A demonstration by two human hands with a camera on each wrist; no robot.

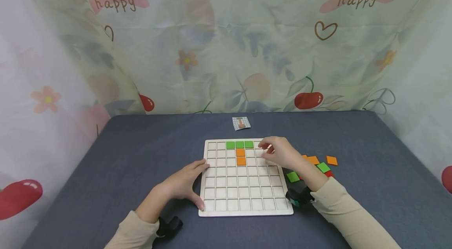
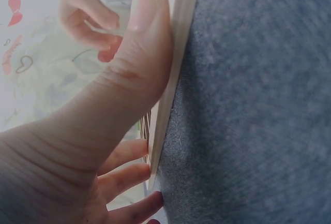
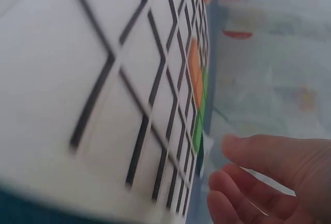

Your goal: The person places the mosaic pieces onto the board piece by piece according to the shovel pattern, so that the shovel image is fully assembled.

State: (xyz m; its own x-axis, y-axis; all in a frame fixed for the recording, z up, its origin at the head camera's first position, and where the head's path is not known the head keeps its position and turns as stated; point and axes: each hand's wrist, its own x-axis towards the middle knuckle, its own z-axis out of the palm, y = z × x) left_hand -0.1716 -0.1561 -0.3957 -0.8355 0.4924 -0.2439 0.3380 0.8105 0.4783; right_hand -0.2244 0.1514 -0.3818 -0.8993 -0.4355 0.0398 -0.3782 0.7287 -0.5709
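Observation:
A white gridded board [image 1: 232,193] lies flat in front of me. Three green tiles [image 1: 239,145] form a row near its far edge, with two orange tiles [image 1: 241,157] in a column below the middle one. My left hand [image 1: 181,182] rests on the board's left edge, thumb by the near corner and fingers spread farther up. Over the board's far right part hovers my right hand [image 1: 279,152], its fingers loosely bent. In the right wrist view no tile shows between the thumb [image 3: 258,154] and fingers.
Right of the board lie loose tiles: orange [image 1: 332,160], green [image 1: 323,167] and red [image 1: 329,173], partly behind the right forearm. A small patterned card [image 1: 241,123] lies beyond the board. The dark tablecloth [image 1: 148,147] ends at a printed curtain [image 1: 229,45].

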